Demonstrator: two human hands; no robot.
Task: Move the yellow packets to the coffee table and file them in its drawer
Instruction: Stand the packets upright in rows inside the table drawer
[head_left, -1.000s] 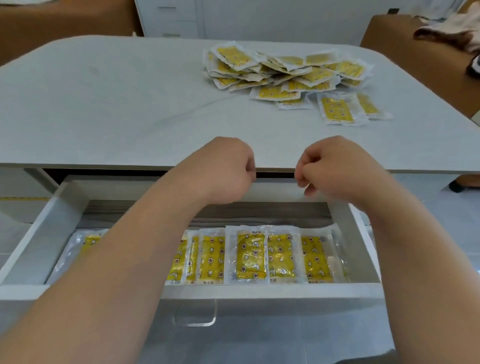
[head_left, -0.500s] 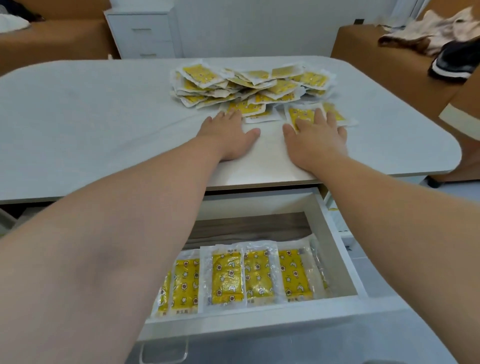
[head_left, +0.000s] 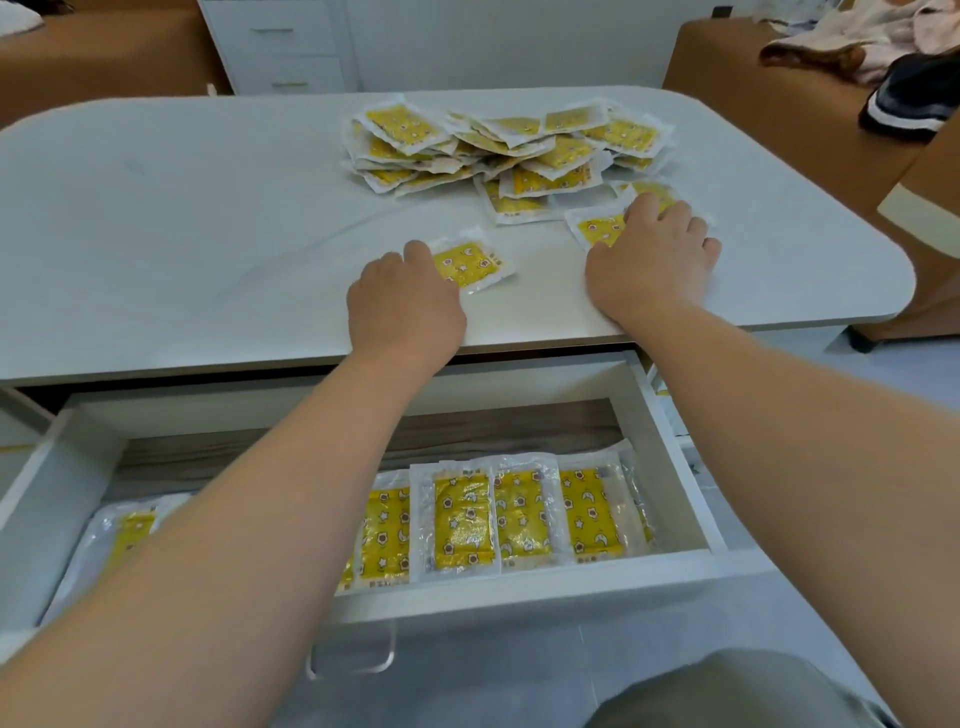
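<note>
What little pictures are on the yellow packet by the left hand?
The packet has small stars, moons and reddish dots on yellow; head view.

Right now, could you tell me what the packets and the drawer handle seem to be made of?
Yellow packets: likely glossy clear plastic film, given glare and crinkled sealed edges. Drawer handle: apparently transparent acrylic or glass; the floor shows through.

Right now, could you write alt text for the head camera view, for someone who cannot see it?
A person's left hand touches a single yellow packet and the right hand presses another packet on a white coffee table, beside a loose packet pile. Below, the open drawer holds a neat row of filed packets.
</note>
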